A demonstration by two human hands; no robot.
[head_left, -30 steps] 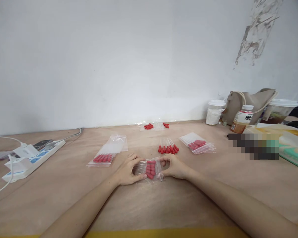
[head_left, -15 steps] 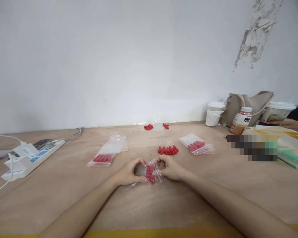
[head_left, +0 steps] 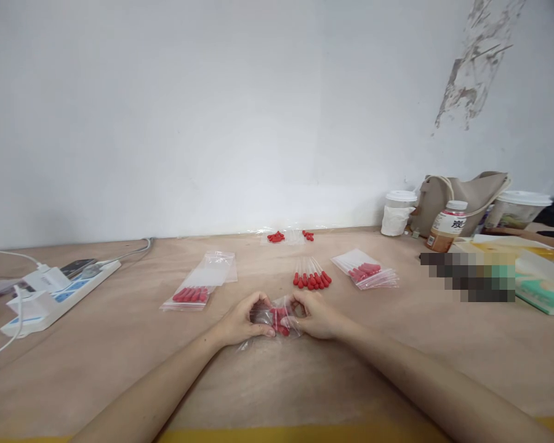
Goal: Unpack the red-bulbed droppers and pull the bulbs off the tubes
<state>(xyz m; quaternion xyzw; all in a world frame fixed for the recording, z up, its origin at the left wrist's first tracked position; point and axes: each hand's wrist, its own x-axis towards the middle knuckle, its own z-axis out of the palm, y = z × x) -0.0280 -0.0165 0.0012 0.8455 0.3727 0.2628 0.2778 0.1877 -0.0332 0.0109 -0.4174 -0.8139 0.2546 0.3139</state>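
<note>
Both my hands meet at the middle of the wooden table (head_left: 96,369). Between them is a small clear zip bag (head_left: 279,319) with red-capped droppers inside. My left hand (head_left: 240,323) pinches its left side with curled fingers, and my right hand (head_left: 314,315) pinches its right side. The bag is bunched up between the fingers. Just beyond my hands lies a loose row of red-capped droppers (head_left: 313,275). A filled bag (head_left: 198,282) lies to the left and a stack of filled bags (head_left: 365,270) to the right.
A white power strip (head_left: 50,294) with plugs, cables and a phone sits at the left. More red caps in clear plastic (head_left: 289,235) lie by the wall. At the right stand cups, a bottle (head_left: 445,226), a beige bag (head_left: 466,197) and books.
My hands have drawn closer together and the bag, spread flat a second ago, is now squeezed and bunched between them. The view has tilted up a little.
</note>
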